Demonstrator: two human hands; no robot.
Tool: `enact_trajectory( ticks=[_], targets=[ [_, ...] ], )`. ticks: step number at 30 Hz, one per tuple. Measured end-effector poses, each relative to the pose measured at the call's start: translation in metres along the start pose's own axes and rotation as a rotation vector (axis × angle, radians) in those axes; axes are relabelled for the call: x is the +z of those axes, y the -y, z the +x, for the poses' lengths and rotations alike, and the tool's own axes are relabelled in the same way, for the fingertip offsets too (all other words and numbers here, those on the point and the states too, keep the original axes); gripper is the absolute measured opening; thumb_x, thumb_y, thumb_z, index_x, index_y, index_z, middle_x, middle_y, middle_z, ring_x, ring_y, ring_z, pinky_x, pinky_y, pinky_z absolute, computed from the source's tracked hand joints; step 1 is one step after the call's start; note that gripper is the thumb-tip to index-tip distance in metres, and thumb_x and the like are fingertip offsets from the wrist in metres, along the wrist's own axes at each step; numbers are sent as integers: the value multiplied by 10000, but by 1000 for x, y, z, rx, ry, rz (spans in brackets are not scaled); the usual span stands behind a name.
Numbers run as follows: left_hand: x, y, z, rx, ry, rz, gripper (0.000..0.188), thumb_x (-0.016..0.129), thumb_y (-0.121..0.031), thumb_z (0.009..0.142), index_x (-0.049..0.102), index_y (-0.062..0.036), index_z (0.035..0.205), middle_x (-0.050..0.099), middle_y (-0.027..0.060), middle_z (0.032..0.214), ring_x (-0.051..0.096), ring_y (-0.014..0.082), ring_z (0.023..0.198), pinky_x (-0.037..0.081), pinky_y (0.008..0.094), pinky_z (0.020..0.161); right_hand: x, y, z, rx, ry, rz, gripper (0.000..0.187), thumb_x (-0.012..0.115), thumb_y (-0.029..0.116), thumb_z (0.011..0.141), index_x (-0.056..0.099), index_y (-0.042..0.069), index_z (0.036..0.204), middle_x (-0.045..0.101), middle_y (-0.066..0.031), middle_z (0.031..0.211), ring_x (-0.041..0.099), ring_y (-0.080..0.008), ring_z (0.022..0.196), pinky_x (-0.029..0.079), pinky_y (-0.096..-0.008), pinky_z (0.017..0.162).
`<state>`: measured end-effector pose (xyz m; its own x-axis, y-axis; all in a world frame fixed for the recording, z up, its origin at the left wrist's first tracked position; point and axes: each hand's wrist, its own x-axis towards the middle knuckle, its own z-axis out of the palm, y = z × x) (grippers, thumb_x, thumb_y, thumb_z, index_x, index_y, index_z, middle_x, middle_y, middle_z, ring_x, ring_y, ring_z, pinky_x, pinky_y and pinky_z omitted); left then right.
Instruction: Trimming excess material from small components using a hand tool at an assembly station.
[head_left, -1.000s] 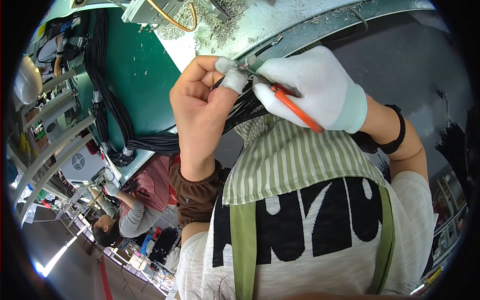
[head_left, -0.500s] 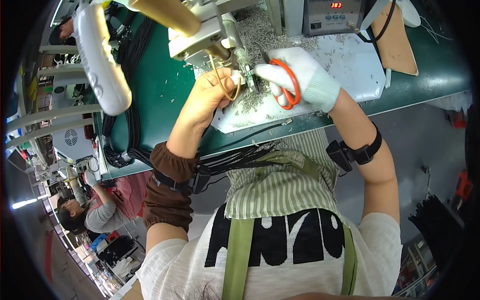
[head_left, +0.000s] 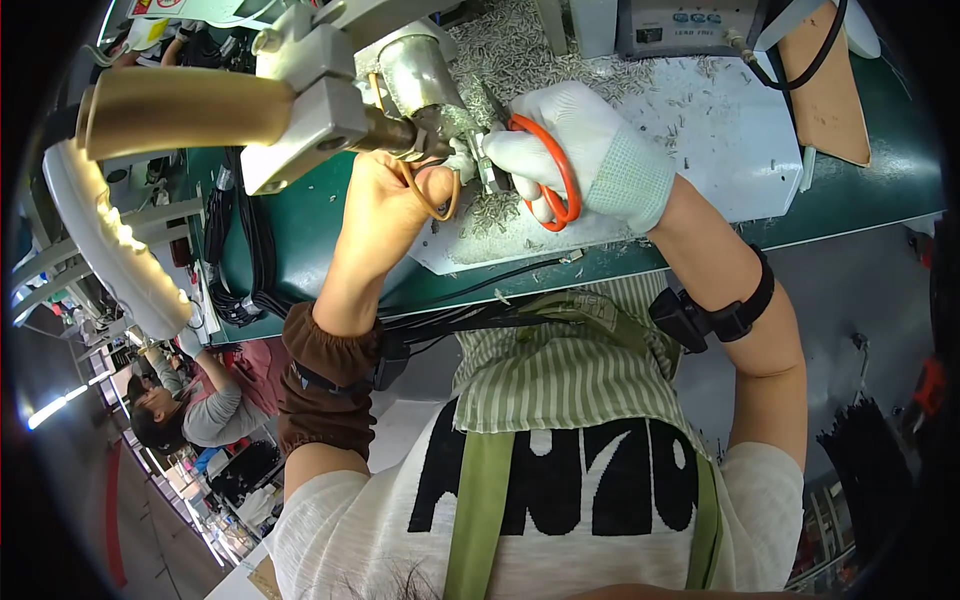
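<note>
My left hand [head_left: 385,215] is bare except for white covers on its fingertips. Its fingers pinch together behind a metal fixture [head_left: 415,80], which hides what they hold. A tan loop of cord or tube [head_left: 432,207] hangs in front of these fingers. On my right hand [head_left: 590,150] is a white glove, closed around red-handled scissors [head_left: 572,195]. Their dark blades point up and away, beside the fixture. A small metal and green piece [head_left: 492,172] lies between my hands, touching or nearly touching the right fingertips.
Countless tiny metal clippings cover the white board [head_left: 720,150] on the green table [head_left: 310,225]. A lamp [head_left: 115,240] and its thick tan arm [head_left: 185,105] stand close at left. Black cables [head_left: 262,250] lie beyond. A grey control box [head_left: 690,30] sits at the back. Another person [head_left: 215,405] works at far left.
The lamp, its arm and the fixture have shifted left and appear larger in view. Both hands sit slightly further left. The right hand still holds the scissors.
</note>
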<state>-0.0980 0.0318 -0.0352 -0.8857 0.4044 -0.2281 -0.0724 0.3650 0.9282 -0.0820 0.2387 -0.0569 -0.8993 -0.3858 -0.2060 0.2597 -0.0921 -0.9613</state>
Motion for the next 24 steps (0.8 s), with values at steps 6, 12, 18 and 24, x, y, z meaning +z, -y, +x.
enact_trajectory(
  ticks=[6, 12, 18, 24],
  targets=[
    [3, 5, -9, 26, -134, 114, 73, 564, -35, 812, 563, 0, 748, 531, -27, 654, 443, 34, 581, 340, 192, 519, 5, 4, 3, 60, 25, -21, 275, 556, 222, 721, 611, -25, 614, 591, -119, 533, 592, -182, 448, 472, -291, 434],
    [9, 1, -12, 53, -188, 128, 101, 521, 33, 805, 561, 8, 716, 532, -18, 636, 468, 43, 568, 367, 193, 522, 4, -5, 3, -42, 49, 14, 266, 565, 210, 751, 582, -16, 611, 565, -98, 523, 568, -170, 436, 443, -282, 415],
    [3, 7, -10, -1, -122, 106, 55, 591, -39, 808, 587, 3, 772, 544, -32, 671, 455, 31, 599, 379, 189, 545, 3, -8, 7, -142, 76, -111, 300, 604, 196, 811, 519, -5, 605, 517, -66, 510, 508, -128, 399, 383, -262, 368],
    [3, 8, -8, 1, -77, 47, 136, 614, -81, 815, 588, -12, 701, 525, -55, 625, 406, 11, 559, 349, 179, 509, 4, -2, 4, 4, -5, -29, 305, 606, 212, 815, 540, -9, 615, 535, -65, 516, 522, -118, 414, 399, -251, 387]
  ],
)
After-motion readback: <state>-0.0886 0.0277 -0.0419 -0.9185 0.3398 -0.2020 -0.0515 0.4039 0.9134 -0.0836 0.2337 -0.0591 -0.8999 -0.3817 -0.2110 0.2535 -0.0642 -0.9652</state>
